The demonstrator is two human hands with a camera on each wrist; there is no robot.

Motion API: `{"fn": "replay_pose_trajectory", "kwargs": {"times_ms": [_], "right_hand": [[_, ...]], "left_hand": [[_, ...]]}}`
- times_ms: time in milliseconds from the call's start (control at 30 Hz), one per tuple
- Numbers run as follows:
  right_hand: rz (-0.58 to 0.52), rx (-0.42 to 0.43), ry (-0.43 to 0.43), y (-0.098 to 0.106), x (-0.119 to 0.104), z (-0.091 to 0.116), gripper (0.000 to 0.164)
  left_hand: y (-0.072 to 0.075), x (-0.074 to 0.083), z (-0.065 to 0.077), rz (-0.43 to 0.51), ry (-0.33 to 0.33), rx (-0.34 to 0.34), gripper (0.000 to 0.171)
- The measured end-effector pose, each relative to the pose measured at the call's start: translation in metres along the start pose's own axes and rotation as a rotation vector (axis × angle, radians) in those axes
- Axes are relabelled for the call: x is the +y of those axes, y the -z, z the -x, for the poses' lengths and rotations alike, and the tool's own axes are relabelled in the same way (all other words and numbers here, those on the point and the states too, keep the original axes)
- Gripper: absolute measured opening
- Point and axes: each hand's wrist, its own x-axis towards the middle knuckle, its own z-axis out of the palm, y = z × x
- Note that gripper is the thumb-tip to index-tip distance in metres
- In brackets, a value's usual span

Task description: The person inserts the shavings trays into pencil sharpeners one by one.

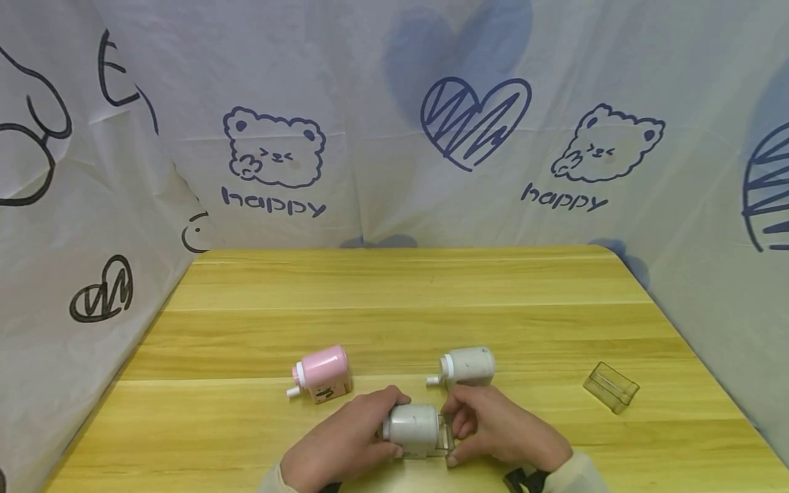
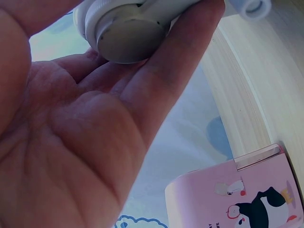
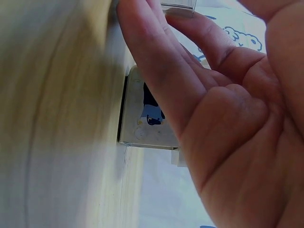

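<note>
A white crank pencil sharpener (image 1: 414, 426) is held in my left hand (image 1: 345, 438) near the table's front edge, thumb on the near side and fingers on the far side. The left wrist view shows its round crank end (image 2: 133, 35) between the fingers. My right hand (image 1: 502, 424) pinches a clear shavings drawer (image 1: 446, 441) that sticks out of the sharpener's right end. A corner of that clear plastic (image 3: 179, 8) appears at the right fingertips in the right wrist view. Just behind the right hand stands a second white sharpener (image 1: 471, 365), its base partly hidden.
A pink crank sharpener (image 1: 325, 370) with a printed cartoon base stands left of the hands. Off to the right lies a loose clear drawer (image 1: 611, 387) on the wooden table (image 1: 394, 294). White cloth (image 1: 370, 137) with drawings hangs around the table's back and sides.
</note>
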Motion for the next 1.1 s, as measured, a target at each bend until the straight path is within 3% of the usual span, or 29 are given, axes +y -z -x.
{"fn": "replay_pose_trajectory", "kwargs": {"times_ms": [1100], "right_hand": [[-0.016,-0.007,-0.018,-0.0033,-0.0033,-0.0024,0.052]], "left_hand": [[0.0012,0.0010,-0.0004,0.012,0.006,-0.009,0.046]]}}
